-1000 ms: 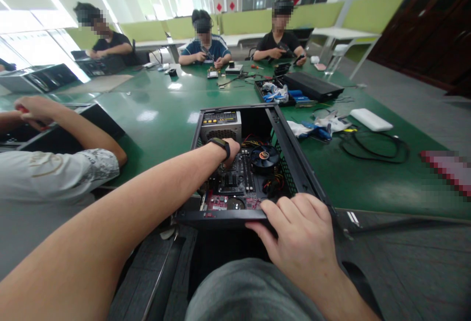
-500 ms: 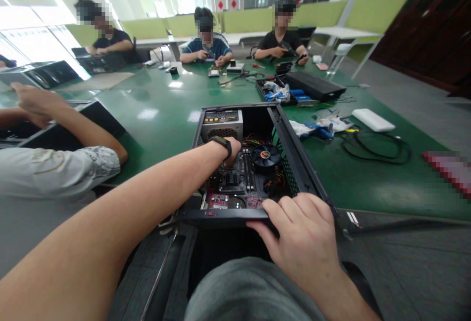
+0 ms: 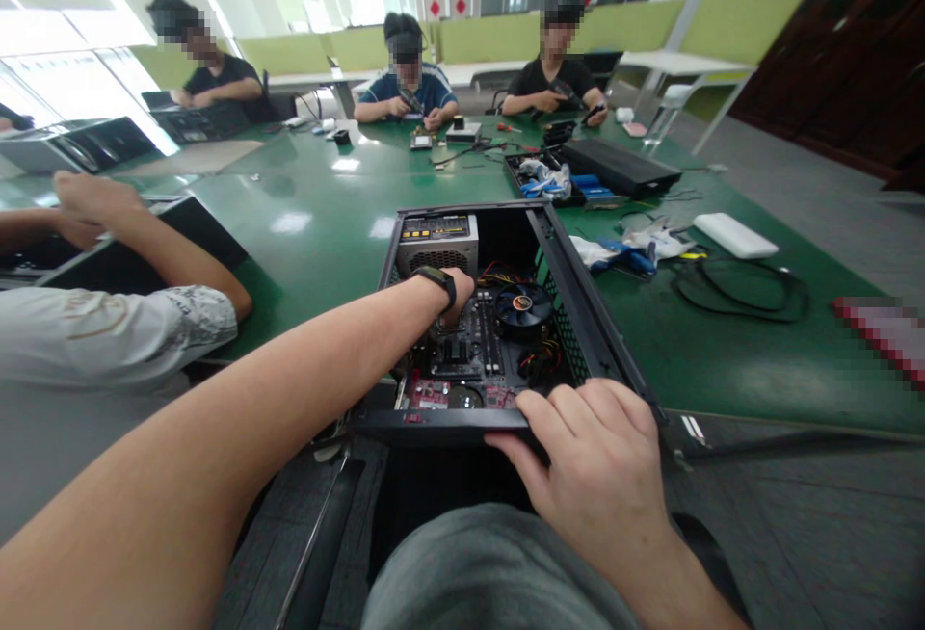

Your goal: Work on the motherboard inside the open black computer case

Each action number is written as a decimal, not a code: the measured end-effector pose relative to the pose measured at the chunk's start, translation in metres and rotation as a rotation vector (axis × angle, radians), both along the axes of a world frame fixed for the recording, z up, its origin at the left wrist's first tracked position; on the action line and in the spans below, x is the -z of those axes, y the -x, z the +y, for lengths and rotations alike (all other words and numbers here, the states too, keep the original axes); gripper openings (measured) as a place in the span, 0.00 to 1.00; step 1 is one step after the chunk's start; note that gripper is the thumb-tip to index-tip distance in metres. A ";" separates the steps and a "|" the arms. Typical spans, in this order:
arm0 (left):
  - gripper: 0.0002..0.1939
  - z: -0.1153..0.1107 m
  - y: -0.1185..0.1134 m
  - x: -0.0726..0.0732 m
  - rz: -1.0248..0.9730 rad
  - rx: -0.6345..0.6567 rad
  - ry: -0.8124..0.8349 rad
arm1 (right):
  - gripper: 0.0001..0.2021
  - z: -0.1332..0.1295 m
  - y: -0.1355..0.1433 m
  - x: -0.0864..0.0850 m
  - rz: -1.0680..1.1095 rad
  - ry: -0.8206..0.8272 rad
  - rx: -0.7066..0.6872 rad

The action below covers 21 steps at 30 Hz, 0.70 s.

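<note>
An open black computer case (image 3: 589, 327) lies on its side at the table's near edge. Inside are a motherboard (image 3: 462, 353), a power supply (image 3: 437, 243) at the far left, a black cooling fan (image 3: 522, 304) and a red circuit board (image 3: 430, 393) near me. My left hand (image 3: 458, 295) reaches down into the case below the power supply; a dark band circles the wrist. Its fingers are hidden, so what they touch does not show. My right hand (image 3: 589, 452) grips the near rim of the case, thumb underneath and fingers over the top.
Green table (image 3: 310, 254). To the right lie work gloves (image 3: 636, 247), a white box-shaped item (image 3: 735, 235), a black cable (image 3: 729, 293) and a toolbox (image 3: 614, 168). A co-worker's arm (image 3: 166, 235) works at another case on my left. Several people sit across.
Both my hands stay in place on and in the case. The co-worker's hand at left has shifted slightly right and down.
</note>
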State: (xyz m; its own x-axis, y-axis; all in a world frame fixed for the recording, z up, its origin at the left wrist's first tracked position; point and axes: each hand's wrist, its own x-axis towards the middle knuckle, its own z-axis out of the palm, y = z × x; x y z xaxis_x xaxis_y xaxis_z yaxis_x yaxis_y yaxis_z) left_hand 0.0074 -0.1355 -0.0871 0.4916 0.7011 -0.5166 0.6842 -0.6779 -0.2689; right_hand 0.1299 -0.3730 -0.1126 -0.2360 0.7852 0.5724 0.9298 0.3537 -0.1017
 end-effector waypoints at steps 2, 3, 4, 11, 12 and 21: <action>0.24 0.000 0.000 0.001 0.010 0.008 -0.003 | 0.10 0.000 0.000 0.000 0.000 0.007 0.002; 0.24 0.001 0.000 0.001 0.014 0.010 -0.007 | 0.11 0.000 0.000 0.001 -0.001 0.008 0.003; 0.24 0.001 0.000 0.001 0.016 0.012 -0.012 | 0.11 0.000 0.000 0.001 -0.001 0.010 0.004; 0.24 0.000 0.000 0.000 0.005 -0.001 -0.001 | 0.11 0.000 -0.001 0.003 -0.008 0.024 0.012; 0.24 -0.001 0.000 -0.001 0.010 -0.002 -0.001 | 0.11 -0.001 -0.001 0.003 -0.008 0.024 0.011; 0.24 0.003 0.001 0.003 -0.010 -0.003 -0.012 | 0.11 0.001 0.000 0.002 -0.005 0.009 0.005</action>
